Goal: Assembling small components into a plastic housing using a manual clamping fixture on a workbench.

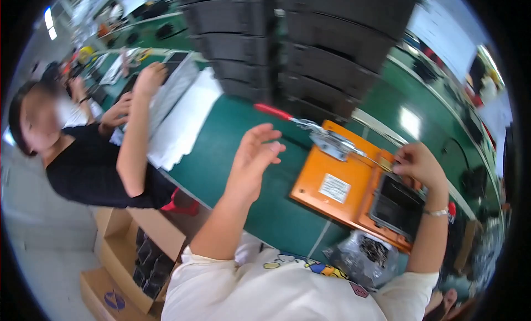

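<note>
An orange fixture plate (311,176) lies at an angle on the green table. A metal toggle clamp (332,144) with a red handle is mounted at its far edge, its rod reaching toward a small brass-coloured block (385,164). A black open plastic housing (397,202) sits in the fixture's right part. Above the table, short of the red handle, my left hand (257,158) is empty with fingers curled loosely apart. My right hand (418,165) is at the housing's far corner beside the brass block, fingertips pinched together; what they hold, if anything, is hidden.
A clear plastic bag (368,258) of small dark metal parts lies at the table's near edge. Stacks of black trays (332,50) rise behind the fixture. On the left a person in black (105,166) works beside white sheets (191,119). Cardboard boxes (119,260) stand below.
</note>
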The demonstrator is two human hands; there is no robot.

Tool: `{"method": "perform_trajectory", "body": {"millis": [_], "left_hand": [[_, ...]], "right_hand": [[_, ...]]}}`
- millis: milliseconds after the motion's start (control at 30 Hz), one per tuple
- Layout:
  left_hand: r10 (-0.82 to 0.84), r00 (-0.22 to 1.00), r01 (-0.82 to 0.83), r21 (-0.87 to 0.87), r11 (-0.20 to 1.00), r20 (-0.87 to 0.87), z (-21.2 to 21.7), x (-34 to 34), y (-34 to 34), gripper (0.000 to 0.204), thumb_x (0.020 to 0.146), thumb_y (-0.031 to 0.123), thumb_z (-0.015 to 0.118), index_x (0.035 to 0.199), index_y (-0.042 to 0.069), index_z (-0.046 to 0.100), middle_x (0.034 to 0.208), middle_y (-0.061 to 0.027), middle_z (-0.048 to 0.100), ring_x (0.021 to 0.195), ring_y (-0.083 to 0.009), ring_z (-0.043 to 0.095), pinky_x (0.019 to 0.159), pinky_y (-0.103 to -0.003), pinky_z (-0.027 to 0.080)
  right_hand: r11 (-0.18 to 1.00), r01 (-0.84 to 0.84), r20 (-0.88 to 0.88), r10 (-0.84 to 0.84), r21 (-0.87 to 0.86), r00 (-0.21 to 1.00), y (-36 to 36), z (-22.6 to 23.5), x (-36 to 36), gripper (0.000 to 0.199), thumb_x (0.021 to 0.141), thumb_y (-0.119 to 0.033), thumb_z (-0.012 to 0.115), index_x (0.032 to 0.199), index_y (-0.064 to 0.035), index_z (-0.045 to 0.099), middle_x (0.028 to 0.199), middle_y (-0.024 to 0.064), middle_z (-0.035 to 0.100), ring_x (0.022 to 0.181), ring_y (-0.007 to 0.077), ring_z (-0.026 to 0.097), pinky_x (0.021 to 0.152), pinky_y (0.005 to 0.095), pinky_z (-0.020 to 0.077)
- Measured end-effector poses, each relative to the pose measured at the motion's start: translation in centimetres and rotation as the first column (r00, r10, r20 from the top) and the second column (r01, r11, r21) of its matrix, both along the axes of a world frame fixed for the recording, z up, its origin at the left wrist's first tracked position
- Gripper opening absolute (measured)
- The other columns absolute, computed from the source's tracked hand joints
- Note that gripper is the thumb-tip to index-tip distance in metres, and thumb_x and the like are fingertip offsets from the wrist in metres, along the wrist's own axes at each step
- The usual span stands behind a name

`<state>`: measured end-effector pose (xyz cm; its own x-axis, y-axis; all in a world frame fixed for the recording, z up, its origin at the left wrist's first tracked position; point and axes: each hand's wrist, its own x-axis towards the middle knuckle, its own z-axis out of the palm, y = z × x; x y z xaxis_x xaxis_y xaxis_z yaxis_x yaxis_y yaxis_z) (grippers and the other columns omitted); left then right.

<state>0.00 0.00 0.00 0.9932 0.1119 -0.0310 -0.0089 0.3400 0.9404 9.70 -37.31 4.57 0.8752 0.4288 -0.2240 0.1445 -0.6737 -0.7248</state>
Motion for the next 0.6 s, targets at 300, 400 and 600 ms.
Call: {"method": "perform_trajectory", "body": {"millis": [300,400,600], "left_hand": [[0.188,0.941,-0.322,-0.575,0.752,-0.282,-0.1,8.4,-3.3,0.040,0.090,0.029,0.062,0.116,0.004,0.045,0.123,-0.0184,0.049,0.116,-0.0325,0.048,0.104,-0.044,0.034],[0.281,0.958,-0.274,-0.466,0.841,-0.055,0.9,9.5,-3.7,0.025,0.092,0.026,0.059,0.101,0.005,0.048,0.095,-0.0151,0.058,0.091,-0.0252,0.058,0.089,-0.039,0.044],[0.153,0.914,-0.123,-0.105,0.987,0.375,6.1,10.6,-6.3,0.036,0.098,0.026,0.050,0.067,0.010,0.040,0.053,-0.0033,0.041,0.048,-0.0132,0.041,0.051,-0.028,0.039]], "right_hand": [[0.977,0.049,-0.053,-0.061,-0.207,0.997,1.4,2.9,-0.1,0.021,0.060,-0.006,0.081,0.069,0.0024,0.064,0.060,0.0061,0.061,0.056,0.0137,0.058,0.052,0.0283,0.0463],[0.984,0.117,-0.053,-0.125,-0.137,0.991,0.9,1.9,-0.2,0.020,0.061,-0.004,0.080,0.070,0.0022,0.064,0.061,0.0063,0.061,0.055,0.0134,0.058,0.050,0.0281,0.0459],[0.990,0.104,-0.032,-0.108,-0.096,0.994,0.8,1.7,-0.2,0.019,0.062,-0.005,0.080,0.070,0.0017,0.064,0.062,0.0109,0.062,0.057,0.0198,0.061,0.053,0.0331,0.0491]]}}
